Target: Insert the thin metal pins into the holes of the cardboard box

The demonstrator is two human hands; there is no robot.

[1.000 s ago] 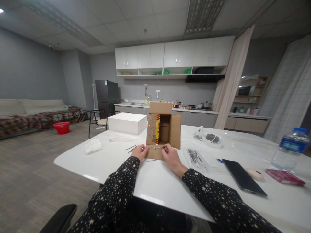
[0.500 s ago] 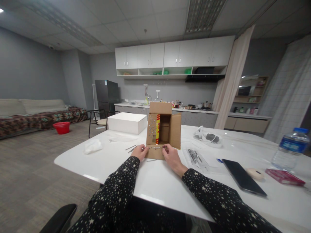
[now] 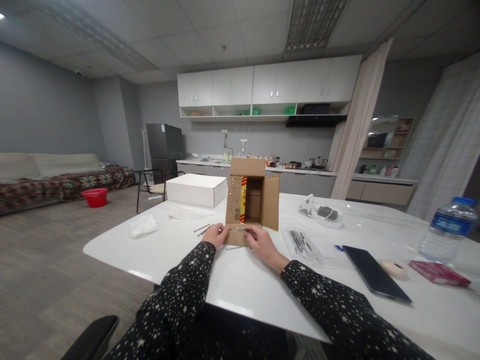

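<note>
A cardboard box (image 3: 270,202) stands upright in front of me, its open side facing me and its flaps spread. Small shiny studs (image 3: 234,192) dot its left flap, beside a yellow and red strip (image 3: 243,200). A row of similar small pieces lies across the lower flap (image 3: 235,240). My left hand (image 3: 215,235) pinches that lower flap at its left edge. Over the flap's right part, at the end of the row, is my right hand (image 3: 260,242), fingers drawn together. Whatever they hold is too small to make out.
Thin metal sticks (image 3: 202,229) lie left of my left hand. Behind them is a white box (image 3: 195,192); crumpled tissue (image 3: 144,227) lies farther left. To the right are a clear packet (image 3: 302,245), black phone (image 3: 375,272), magenta box (image 3: 438,273) and water bottle (image 3: 448,230).
My right hand has shifted a little left along the row on the lower flap, away from the flap's right edge. My left hand and the box stay in place.
</note>
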